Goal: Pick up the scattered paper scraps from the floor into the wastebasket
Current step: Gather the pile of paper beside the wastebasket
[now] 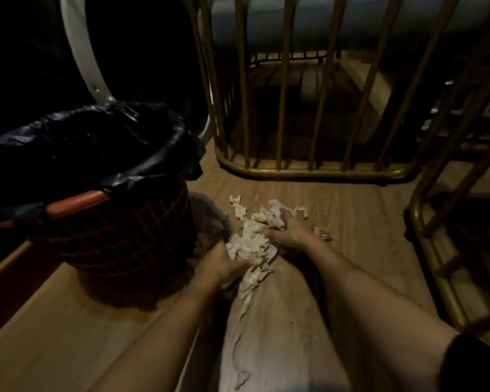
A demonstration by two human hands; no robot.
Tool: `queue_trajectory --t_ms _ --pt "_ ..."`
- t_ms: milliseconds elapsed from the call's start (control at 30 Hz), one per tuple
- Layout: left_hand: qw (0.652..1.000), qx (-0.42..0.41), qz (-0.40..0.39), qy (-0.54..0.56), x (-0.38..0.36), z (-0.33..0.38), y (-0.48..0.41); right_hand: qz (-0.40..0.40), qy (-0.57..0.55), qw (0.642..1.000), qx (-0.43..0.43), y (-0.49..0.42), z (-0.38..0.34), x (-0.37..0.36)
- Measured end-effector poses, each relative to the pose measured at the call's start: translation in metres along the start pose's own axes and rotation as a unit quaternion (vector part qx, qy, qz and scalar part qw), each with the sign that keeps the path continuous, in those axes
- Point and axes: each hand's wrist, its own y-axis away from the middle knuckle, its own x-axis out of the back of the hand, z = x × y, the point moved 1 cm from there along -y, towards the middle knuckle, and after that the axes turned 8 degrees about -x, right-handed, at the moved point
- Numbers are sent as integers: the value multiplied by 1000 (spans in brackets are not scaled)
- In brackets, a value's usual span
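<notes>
The room is dim, with a pale wood-grain floor (357, 222) and a brass-coloured barred frame (294, 171) standing just beyond the work. The paper scraps (255, 241) lie in a crumpled heap on the floor between the two hands. A thinner trail of scraps (245, 304) runs back toward the person, and a few bits (323, 233) lie loose at the heap's right edge. The wastebasket (77, 204), lined with a black bag (96, 142), stands just to the left of the heap with its mouth open.

The right hand (292, 230) lies palm down on the far right side of the heap, fingers spread and pressing into the paper. The left hand (227, 264) is against the near left side. Its fingers are buried in the scraps and blurred, so I cannot tell whether they curl round the paper or only push it.

The step in hand looks like raking the scraps together before lifting. To do it well:

- Sweep the right hand inward low along the floor so the loose edge bits come too.
- Draw the near trail up into the heap before closing.
- Squeeze the paper firmly between both palms, because light, springy paper sheds from a loose hold.
- Carry the bundle the short way left and release it only once it is over the bag's opening, not at the rim.
</notes>
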Motion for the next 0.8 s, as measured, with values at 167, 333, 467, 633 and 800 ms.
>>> queue_trajectory --t_ms 167,333,467,633,800 --pt "999 -40 -10 17 -23 0 -11 4 97 994 49 0 -19 -15" --pt "988 -82 71 -111 -36 3 5 146 134 963 180 19 -14 -46" --pt "980 -115 139 -83 -42 -11 19 167 91 947 259 34 6 -51" --pt "976 -146 162 0 -37 -23 40 165 8 972 168 39 25 -22" --pt "964 -187 183 51 -24 -11 72 164 -114 974 104 67 23 12"
